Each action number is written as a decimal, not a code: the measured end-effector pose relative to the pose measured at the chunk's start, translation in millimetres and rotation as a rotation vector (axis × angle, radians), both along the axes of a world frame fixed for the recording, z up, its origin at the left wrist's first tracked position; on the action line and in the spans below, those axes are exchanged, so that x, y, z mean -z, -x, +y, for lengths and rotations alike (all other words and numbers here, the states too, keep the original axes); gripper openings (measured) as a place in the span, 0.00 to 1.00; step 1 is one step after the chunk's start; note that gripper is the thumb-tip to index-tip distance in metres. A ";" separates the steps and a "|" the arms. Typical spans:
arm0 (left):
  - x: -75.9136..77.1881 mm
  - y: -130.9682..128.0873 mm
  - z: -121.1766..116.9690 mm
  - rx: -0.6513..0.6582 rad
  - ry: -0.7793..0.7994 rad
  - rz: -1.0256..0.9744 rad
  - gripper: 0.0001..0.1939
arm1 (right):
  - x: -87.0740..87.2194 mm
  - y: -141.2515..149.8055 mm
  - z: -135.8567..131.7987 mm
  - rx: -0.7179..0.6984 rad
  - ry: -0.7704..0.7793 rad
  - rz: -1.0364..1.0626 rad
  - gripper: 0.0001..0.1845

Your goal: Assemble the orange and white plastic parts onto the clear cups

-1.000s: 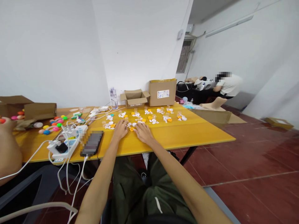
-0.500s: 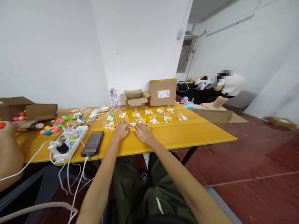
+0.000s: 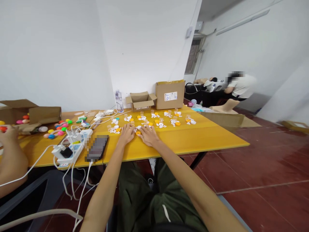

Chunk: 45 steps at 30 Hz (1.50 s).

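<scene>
Both hands rest on the yellow tabletop [image 3: 183, 141] among small piles of plastic parts. My left hand [image 3: 126, 134] lies palm down with fingers stretched forward, beside a pile of white bits and an orange ring [image 3: 118, 130]. To its right, my right hand [image 3: 149, 135] also lies flat, fingers spread and reaching over small white pieces. Between the two hands sits another orange ring [image 3: 138, 132]. Clear plastic cups [image 3: 142, 113], white discs [image 3: 161, 124] and more orange rings [image 3: 177, 123] stand in several clusters beyond the hands. Neither hand visibly grips anything.
An open carton [image 3: 141, 104] and a closed carton [image 3: 170, 98] stand at the back beside a water bottle [image 3: 119, 101]. On the left are a phone [image 3: 98, 147], a power strip [image 3: 78, 148], white cables and coloured balls [image 3: 51, 136]. A co-worker's hand [image 3: 8, 135] holds a ball.
The whole view has shifted slightly to the right across the frame. My hands keep nearly the same place and pose on the table.
</scene>
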<state>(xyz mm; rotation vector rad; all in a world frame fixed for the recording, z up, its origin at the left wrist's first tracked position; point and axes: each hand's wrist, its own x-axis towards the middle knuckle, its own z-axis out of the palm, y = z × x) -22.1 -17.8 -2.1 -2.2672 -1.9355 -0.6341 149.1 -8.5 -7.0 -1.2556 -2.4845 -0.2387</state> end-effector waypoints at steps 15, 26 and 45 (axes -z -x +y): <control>-5.0 -1.8 -2.4 -0.017 -0.006 0.029 0.22 | -3.7 16.9 12.1 -0.058 0.065 -0.004 0.20; 3.7 6.6 7.8 -0.095 -0.111 -0.068 0.15 | -5.6 17.2 1.5 -0.057 0.071 0.056 0.20; 24.2 22.9 29.3 -0.056 -0.223 -0.449 0.11 | -3.5 16.3 0.4 -0.095 -0.012 0.029 0.17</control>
